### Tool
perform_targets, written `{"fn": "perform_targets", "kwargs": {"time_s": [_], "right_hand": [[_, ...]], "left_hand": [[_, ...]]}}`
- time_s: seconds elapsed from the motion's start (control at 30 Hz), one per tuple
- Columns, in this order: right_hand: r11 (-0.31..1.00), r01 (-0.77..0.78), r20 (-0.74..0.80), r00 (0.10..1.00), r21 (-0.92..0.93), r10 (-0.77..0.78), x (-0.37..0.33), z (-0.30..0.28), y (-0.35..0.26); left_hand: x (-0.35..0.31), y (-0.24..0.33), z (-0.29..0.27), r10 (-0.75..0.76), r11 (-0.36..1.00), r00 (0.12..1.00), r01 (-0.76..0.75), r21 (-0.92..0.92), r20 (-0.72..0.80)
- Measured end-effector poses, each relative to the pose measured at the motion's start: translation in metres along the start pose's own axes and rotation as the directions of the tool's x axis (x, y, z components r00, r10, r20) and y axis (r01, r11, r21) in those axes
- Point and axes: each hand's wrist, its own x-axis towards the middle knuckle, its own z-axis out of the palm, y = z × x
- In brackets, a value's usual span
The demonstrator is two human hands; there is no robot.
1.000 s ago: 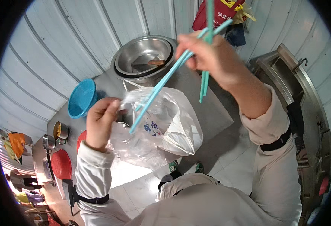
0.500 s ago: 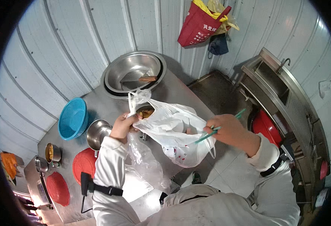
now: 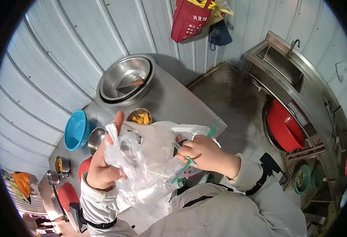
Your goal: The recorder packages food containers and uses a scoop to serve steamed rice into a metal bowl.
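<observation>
In front of my body hangs a crumpled clear plastic bag [image 3: 138, 170], with my left hand [image 3: 102, 164] closed on its gathered top. A white plastic bag [image 3: 189, 129] lies behind and to the right of it, partly hidden, with red dots low on its side. My right hand [image 3: 201, 153] is closed around thin green strips [image 3: 180, 173] that stick out above and below the fist, against the white bag. Something dark shows by its fingertips, too hidden to name. Just beyond the bags stands a metal bowl of yellow-orange chunks [image 3: 140, 118].
On the steel table [image 3: 173, 93] sit nested steel basins [image 3: 109, 86] with a wooden-handled tool [image 3: 137, 82], and a blue basin [image 3: 75, 132]. Red baskets [image 3: 68, 194] and small metal pots [image 3: 62, 164] stand left. A sink [image 3: 280, 65] and red tub [image 3: 282, 126] are at right.
My left hand has moved left and down, its grip now on the bag's bunched top. The right hand has come in leftward with the green strips. The bowl of chunks shows more fully.
</observation>
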Motion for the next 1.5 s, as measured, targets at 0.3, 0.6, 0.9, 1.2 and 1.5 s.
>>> {"fn": "perform_targets", "kwargs": {"time_s": [0.3, 0.6, 0.9, 1.2, 1.5], "right_hand": [[0.944, 0.260, -0.119, 0.964, 0.206, -0.239, -0.002, -0.023, -0.006], [0.995, -0.025, -0.007, 1.000, 0.092, 0.026, 0.042, 0.011, -0.026], [0.715, -0.680, 0.425, 0.703, 0.165, 0.571, 0.065, 0.101, 0.028], [0.898, -0.438, 0.320, 0.857, 0.040, 0.404, 0.062, 0.062, 0.016], [0.561, -0.826, 0.524, 0.506, 0.064, 0.685, -0.012, 0.036, 0.063]], "left_hand": [[-0.024, -0.006, 0.010, -0.011, 1.000, 0.981, 0.009, -0.015, -0.193], [-0.041, -0.017, -0.030, -0.005, 0.997, 0.999, 0.002, -0.081, -0.034], [-0.046, -0.043, -0.073, 0.092, 0.972, 0.986, -0.058, -0.227, 0.139], [-0.039, -0.036, -0.085, 0.070, 0.997, 0.970, -0.064, 0.034, -0.235], [-0.012, -0.031, -0.071, 0.170, 0.964, 0.954, -0.108, 0.245, -0.248]]}}
